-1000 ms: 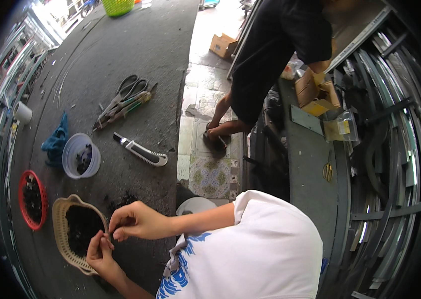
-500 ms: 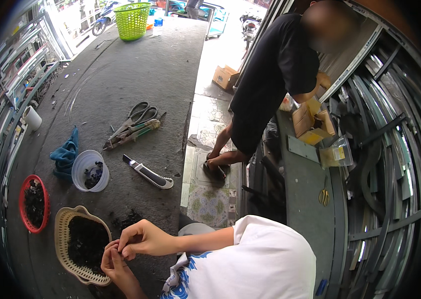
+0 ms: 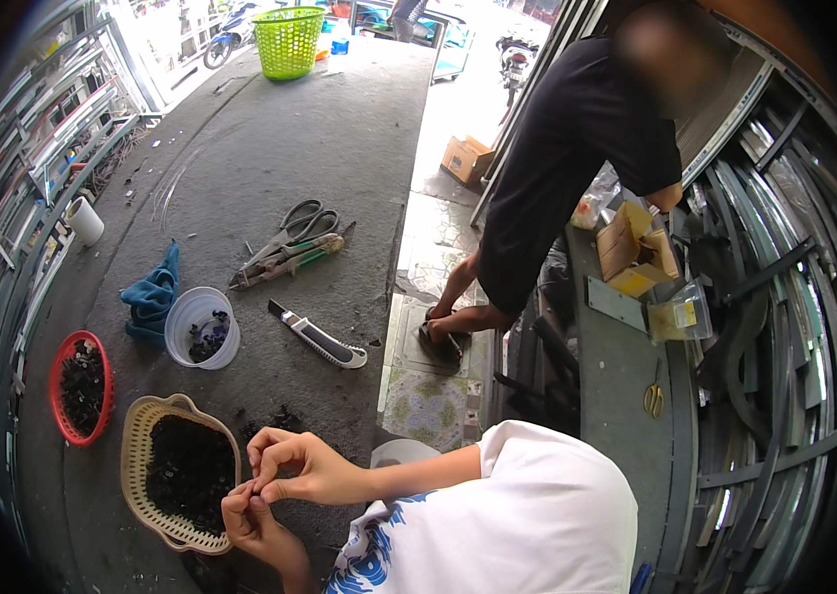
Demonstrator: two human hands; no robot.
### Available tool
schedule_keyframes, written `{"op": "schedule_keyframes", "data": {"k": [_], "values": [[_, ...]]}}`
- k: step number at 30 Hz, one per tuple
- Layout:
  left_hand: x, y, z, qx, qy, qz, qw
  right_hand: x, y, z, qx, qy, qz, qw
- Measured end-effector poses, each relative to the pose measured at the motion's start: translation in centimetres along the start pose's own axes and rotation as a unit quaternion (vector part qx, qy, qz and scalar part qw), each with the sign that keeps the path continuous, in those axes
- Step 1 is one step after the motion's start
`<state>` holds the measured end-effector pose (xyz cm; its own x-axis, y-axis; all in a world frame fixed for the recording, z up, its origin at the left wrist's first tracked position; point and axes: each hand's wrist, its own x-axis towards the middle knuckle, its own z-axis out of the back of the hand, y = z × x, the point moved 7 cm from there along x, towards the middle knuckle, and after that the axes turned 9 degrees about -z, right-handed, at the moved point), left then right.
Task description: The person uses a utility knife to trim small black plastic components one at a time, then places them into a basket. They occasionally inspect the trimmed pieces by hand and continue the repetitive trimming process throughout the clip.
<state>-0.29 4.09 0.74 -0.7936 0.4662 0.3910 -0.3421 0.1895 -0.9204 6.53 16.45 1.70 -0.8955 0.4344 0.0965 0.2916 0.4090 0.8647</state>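
Head view: far left we have a red basket (image 3: 54,391) of dark bits, then a crumpled blue cloth (image 3: 151,309). Next, beige basket (image 3: 134,470) with black pieces (image 3: 186,470) inside, long axis roughly near-to-far. Clear tub (image 3: 179,335) just past it. Left hand (image 3: 262,527) overlaps the basket's right rim, fingers bunched, tips pointing away from us. Right hand (image 3: 317,470) reaches in from the right, thumb and forefinger curled, tips pointing left to meet the left's. Gap there is too tiny to read: we can't tell whether either grip is fully closed or pinching a piece, nor any piece's axis. Cutter knife (image 3: 319,337) lies beyond, slanted, blade end far-left. White shirt (image 3: 537,505) carries folded blue lettering; label on the clear packet (image 3: 678,317) at right: yellow, too small for us.
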Motion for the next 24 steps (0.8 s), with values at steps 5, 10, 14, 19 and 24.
{"op": "schedule_keyframes", "data": {"k": [5, 10, 14, 19, 24], "values": [[-0.8, 0.3, 0.3, -0.005, -0.045, -0.011, 0.999, -0.6, 0.2, -1.5, -0.063, -0.020, 0.052, 0.996], [-1.4, 0.9, 0.3, -0.061, -0.064, 0.013, 0.996, -1.1, 0.5, -2.5, -0.098, -0.029, 0.114, 0.988], [-1.1, 1.7, 0.2, -0.059, -0.046, 0.011, 0.997, -0.3, 0.2, -2.1, -0.153, -0.032, 0.080, 0.984], [-1.0, 3.0, 0.1, -0.102, -0.054, 0.077, 0.990, 0.1, 0.9, -1.6, -0.250, 0.008, 0.071, 0.966], [-1.7, 2.9, -1.0, -0.016, -0.059, 0.065, 0.996, -0.2, 1.9, -0.4, -0.289, -0.006, 0.060, 0.956]]}}
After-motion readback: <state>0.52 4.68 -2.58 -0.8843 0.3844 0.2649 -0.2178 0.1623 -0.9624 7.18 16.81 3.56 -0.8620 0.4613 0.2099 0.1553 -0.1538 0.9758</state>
